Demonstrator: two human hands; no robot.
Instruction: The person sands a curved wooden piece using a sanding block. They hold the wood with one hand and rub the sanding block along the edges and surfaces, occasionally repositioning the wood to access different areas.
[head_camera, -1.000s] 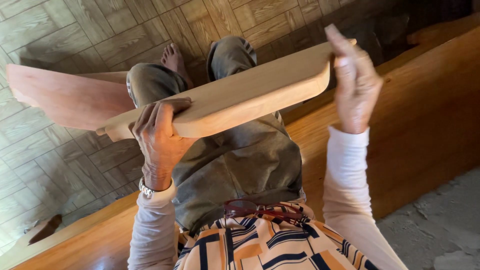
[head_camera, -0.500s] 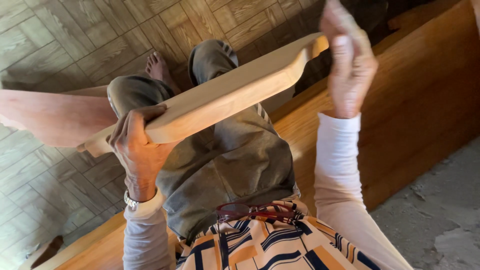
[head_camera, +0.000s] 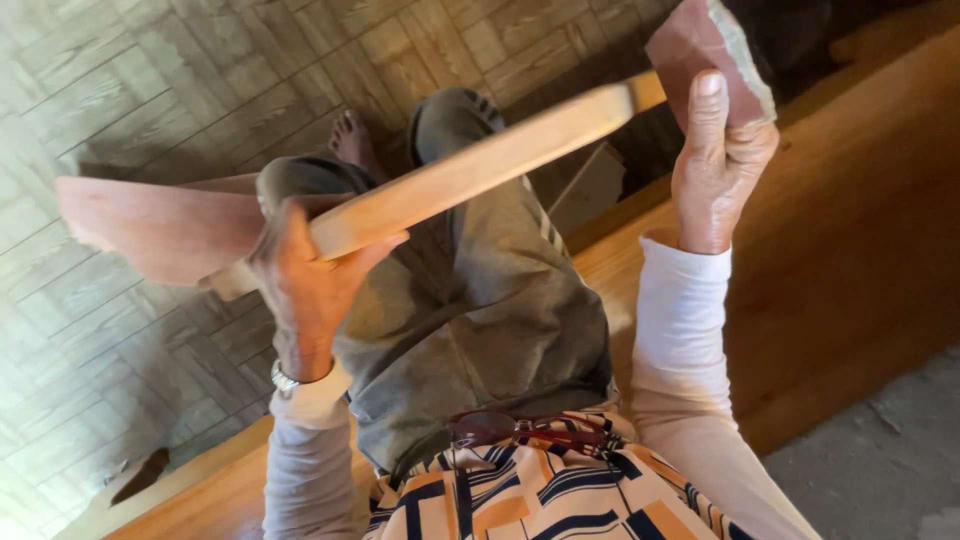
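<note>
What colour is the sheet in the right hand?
Reddish-brown sheet with a pale edge, in the head view.

Left hand (head_camera: 305, 285) is low with its grip closed, thumb out to the side. Right hand (head_camera: 718, 165) is raised, fingers upright and clamped, wrist straight.

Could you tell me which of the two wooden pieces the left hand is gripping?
The pale board across the lap; the left hand clasps its edge. The reddish board lies behind it.

A home woodworking spot, it seems: worn parquet floor (head_camera: 150, 90) spreads from nine to twelve o'clock, a long wooden bench (head_camera: 850, 260) runs toward two o'clock, rough concrete (head_camera: 880, 470) at five, shaped timber boards (head_camera: 150, 225) lying about.
</note>
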